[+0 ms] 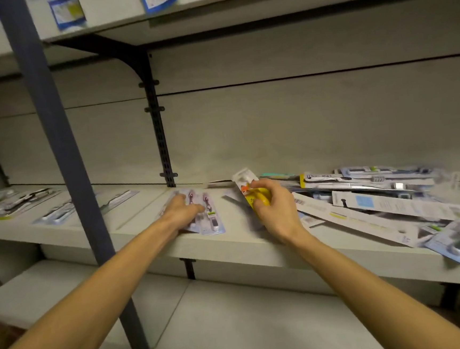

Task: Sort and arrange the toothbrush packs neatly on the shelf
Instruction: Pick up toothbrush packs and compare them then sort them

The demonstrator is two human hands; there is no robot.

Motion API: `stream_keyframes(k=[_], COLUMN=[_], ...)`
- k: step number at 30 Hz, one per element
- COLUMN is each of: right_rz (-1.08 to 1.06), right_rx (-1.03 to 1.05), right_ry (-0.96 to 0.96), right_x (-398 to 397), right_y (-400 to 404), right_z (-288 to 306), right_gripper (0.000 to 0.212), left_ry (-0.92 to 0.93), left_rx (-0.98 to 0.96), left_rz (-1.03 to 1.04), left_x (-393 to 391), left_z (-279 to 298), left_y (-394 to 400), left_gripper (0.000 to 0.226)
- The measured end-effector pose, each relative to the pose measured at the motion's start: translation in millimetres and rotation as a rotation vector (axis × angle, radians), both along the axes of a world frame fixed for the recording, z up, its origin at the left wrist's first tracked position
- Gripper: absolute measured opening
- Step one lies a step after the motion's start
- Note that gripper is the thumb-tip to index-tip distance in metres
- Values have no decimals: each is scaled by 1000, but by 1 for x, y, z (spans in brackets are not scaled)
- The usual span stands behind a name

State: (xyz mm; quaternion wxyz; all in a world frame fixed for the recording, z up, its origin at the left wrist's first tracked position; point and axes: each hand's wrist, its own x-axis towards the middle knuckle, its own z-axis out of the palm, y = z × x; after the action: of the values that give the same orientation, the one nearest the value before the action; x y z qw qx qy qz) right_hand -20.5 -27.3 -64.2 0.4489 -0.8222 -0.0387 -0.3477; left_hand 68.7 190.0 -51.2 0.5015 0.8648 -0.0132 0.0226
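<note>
Head view: right hand [275, 212] around yellow toothbrush pack [255, 194], above shelf [243, 245].

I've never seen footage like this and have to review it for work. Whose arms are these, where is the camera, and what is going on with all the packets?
There is no machine here: a person wears a wide-angle camera on the head, so you look down their own bare arms. The left hand rests on a flat clear pack of purple toothbrushes lying on the pale grey shelf board. The right hand grips a yellow and orange toothbrush pack, tilted up off the board. Right of it lies a jumbled pile of toothbrush packs; further left, a few packs lie spaced apart.
</note>
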Motion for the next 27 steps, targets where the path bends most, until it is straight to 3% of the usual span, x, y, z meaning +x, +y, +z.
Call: stream_keyframes(k=[5,9,16,27], right_rz=[-54,-101,-177,-177], right_rx=[-68,-80,20,-56], right_ry=[-66,-29,-49,-113], right_x=[-1,8,40,54], right_y=[-5,-10,-4,-9], right_z=[5,16,25,5], right_gripper=[24,26,29,36], left_ry=[-175,-412,-610,-685], left_rx=[421,507,926,1100], left_rz=[-19,-77,-206,-174], left_x=[18,33,79,135], left_z=[-3,5,15,4], left_y=[-1,-14,-32,-55], left_gripper=[60,42,44,19])
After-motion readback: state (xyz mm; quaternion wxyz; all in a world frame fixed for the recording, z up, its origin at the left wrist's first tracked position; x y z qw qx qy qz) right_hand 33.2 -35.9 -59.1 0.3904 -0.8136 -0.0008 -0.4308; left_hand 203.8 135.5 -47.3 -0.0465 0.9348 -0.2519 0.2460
